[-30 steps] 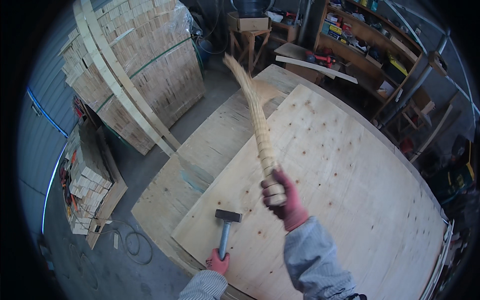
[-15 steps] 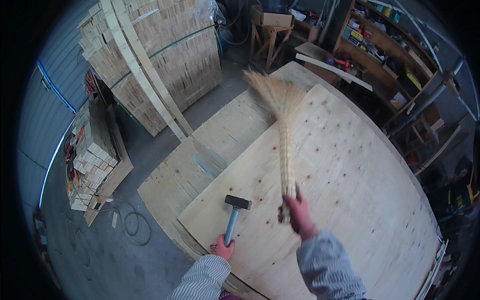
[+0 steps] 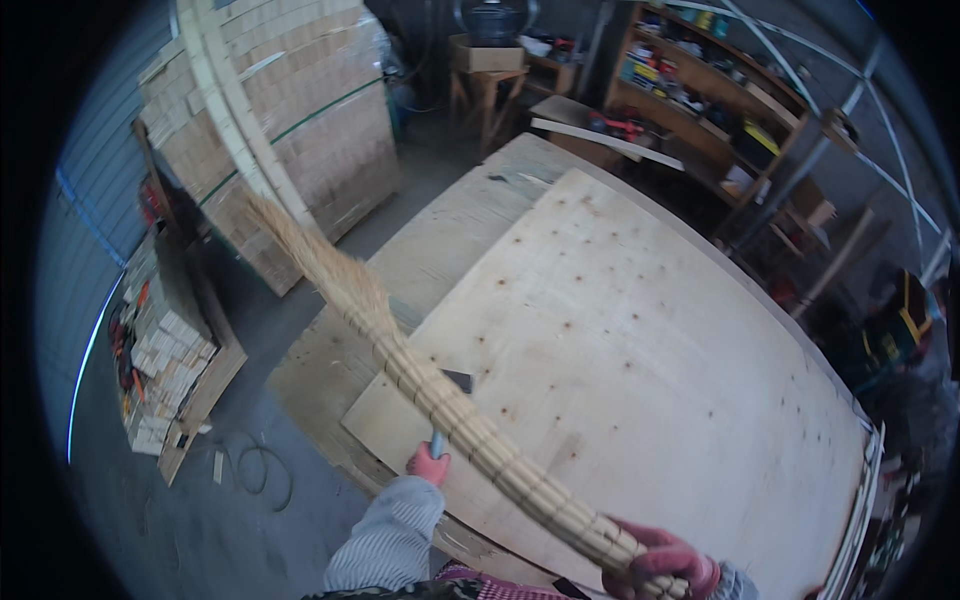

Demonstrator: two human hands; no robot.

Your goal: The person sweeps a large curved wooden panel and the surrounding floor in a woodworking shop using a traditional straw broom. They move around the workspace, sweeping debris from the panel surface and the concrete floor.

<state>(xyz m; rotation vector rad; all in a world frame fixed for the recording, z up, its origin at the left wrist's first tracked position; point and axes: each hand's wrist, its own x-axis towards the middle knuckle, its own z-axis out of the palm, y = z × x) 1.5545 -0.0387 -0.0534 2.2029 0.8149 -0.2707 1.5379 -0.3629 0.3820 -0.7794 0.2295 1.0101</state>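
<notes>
My right hand (image 3: pixel 668 562), in a pink glove, is closed round the handle end of a straw broom (image 3: pixel 470 425) at the lower right. The broom slants up to the left across the view, its bristles over the sheets' left edge. At the near left edge, my left hand (image 3: pixel 429 464), also pink-gloved, grips a hammer (image 3: pixel 438 444) by its blue-grey handle. The broom hides most of the hammer; part of its dark head (image 3: pixel 458 381) shows beyond. Beneath both lies a large pale plywood sheet (image 3: pixel 640 400) with dark knots, on top of another plywood sheet (image 3: pixel 430 250).
A tall strapped stack of wood pieces (image 3: pixel 335 150) stands at the back left, with long boards (image 3: pixel 225 100) leaning on it. Wood blocks (image 3: pixel 175 340) sit on a pallet at left, near a coiled cable (image 3: pixel 262 475). Loaded shelves (image 3: pixel 700 100) stand at the back right.
The broom has swung from upright to a leftward slant, its bristles sweeping left. My right hand has moved nearer and to the right. My left hand still holds the hammer.
</notes>
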